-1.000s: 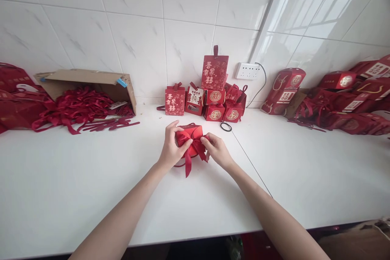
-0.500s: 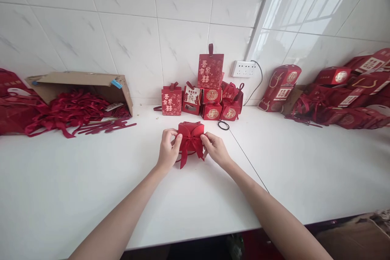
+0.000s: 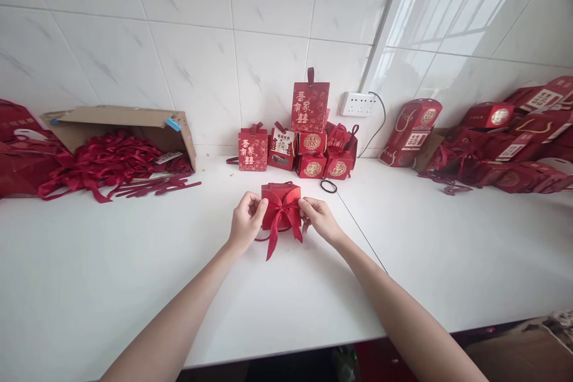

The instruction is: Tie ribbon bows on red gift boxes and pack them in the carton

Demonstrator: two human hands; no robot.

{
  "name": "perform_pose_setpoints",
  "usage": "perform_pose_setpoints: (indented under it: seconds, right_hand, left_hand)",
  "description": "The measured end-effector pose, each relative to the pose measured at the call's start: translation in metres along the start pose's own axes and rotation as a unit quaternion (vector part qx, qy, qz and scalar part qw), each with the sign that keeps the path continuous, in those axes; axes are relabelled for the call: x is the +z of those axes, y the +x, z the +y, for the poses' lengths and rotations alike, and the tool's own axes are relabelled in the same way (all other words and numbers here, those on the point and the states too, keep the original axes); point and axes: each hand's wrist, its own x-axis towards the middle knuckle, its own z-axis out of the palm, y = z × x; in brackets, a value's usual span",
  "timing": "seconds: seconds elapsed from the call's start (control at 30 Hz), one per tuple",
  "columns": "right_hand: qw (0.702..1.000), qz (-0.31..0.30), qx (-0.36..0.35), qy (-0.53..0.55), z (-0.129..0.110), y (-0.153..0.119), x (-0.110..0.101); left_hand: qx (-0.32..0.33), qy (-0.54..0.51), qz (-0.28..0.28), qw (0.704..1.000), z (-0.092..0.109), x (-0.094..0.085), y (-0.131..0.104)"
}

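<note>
A small red box (image 3: 271,191) stands on the white table (image 3: 250,310), a red ribbon bow (image 3: 283,209) across its front with two tails hanging down toward me. At the box's left side my left hand (image 3: 247,219) is closed, thumb and fingers pinching the ribbon or the box edge. My right hand (image 3: 319,216) pinches at the right side of the bow. What exactly lies between the fingertips is small and partly hidden. A thin red cord shows below the box on the left.
Behind stand stacked red gift boxes (image 3: 312,166). An open cardboard box (image 3: 190,137) of red ribbons (image 3: 116,158) lies at left. Red packages (image 3: 510,143) are piled at right. A black ring (image 3: 329,186) with a thin line lies nearby; a power socket (image 3: 358,104) is on the wall.
The bow's tails hang lower and the ribbon looks straighter. Both hands have stayed at the box's sides, with only slight shifts.
</note>
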Motion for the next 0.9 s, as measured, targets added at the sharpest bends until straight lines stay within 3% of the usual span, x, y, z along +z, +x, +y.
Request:
perform_pose_setpoints:
  seconds: [0.3,0.53,0.77,0.9]
  right_hand:
    - [0.998,-0.005,0.022,0.054,-0.002,-0.003,-0.003]
    - [0.999,0.003,0.014,0.043,-0.005,-0.003,-0.005]
    - [0.999,-0.003,0.015,0.041,-0.004,-0.003,-0.004]
    - [0.999,-0.001,0.015,0.040,-0.003,-0.003,-0.003]
  left_hand:
    - [-0.017,-0.034,0.013,0.999,0.008,0.002,0.000]
    - [-0.086,-0.102,-0.067,0.989,0.011,0.000,0.001]
    - [-0.053,0.043,-0.047,0.997,0.015,0.000,0.000]
    - [-0.028,0.042,-0.037,0.998,0.013,0.002,-0.003]
